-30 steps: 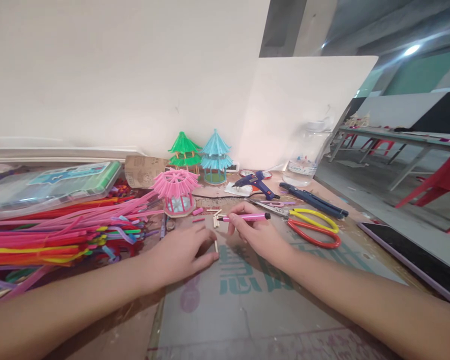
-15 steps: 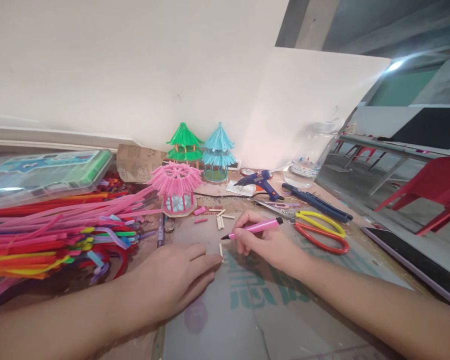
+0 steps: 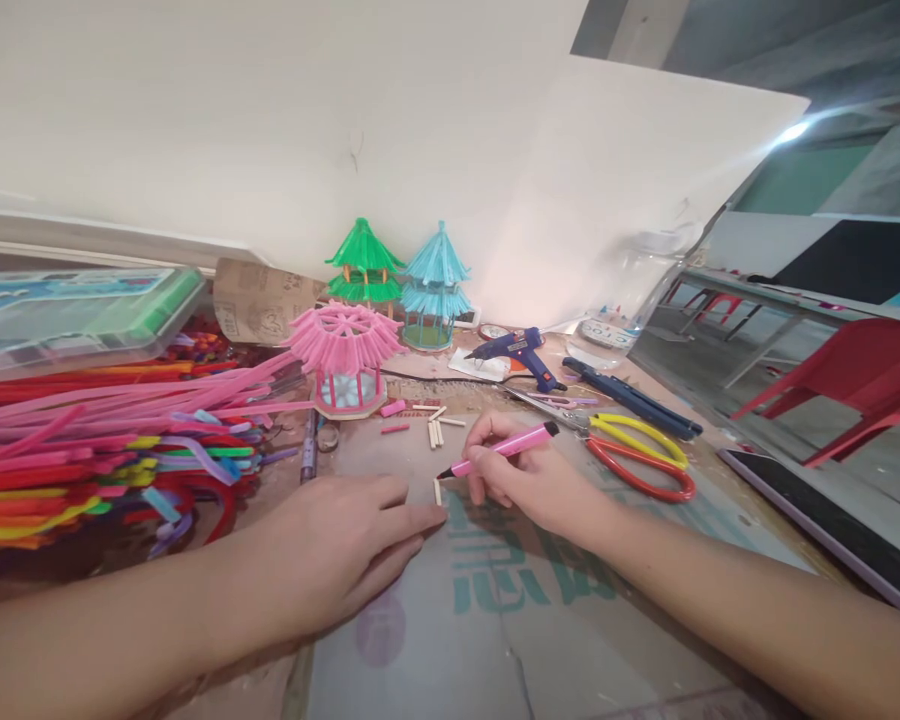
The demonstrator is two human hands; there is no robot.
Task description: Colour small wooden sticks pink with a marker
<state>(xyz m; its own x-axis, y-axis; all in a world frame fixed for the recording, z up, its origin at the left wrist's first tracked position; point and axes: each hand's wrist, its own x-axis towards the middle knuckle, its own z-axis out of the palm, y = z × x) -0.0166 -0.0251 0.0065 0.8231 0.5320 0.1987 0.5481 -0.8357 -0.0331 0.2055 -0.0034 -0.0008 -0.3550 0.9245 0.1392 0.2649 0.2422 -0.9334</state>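
Note:
My right hand (image 3: 506,465) grips a pink marker (image 3: 502,448) between thumb and fingers. Its black tip is at the upper end of a short pale wooden stick (image 3: 438,492), touching or just above it. My left hand (image 3: 360,530) lies flat with fingers stretched out, the index fingertip on the stick's lower end. Just beyond are several more pale sticks (image 3: 436,433), a pink-coloured stick (image 3: 395,428) and a pink marker cap (image 3: 394,408). Behind them stands a small pavilion with a pink roof (image 3: 347,340), open at the top.
Green (image 3: 364,262) and blue pavilions (image 3: 436,285) stand against the white board. Pipe cleaners (image 3: 82,450) and a plastic case (image 3: 82,315) fill the left. A glue gun (image 3: 517,350), yellow-and-red-handled scissors (image 3: 637,460), a dark blue tool (image 3: 630,398), a jar (image 3: 622,300) and a phone (image 3: 825,520) lie right.
The marker tip has moved down from just above the stick to its upper end. My left hand still rests at the stick's lower end. The camera view has shifted slightly.

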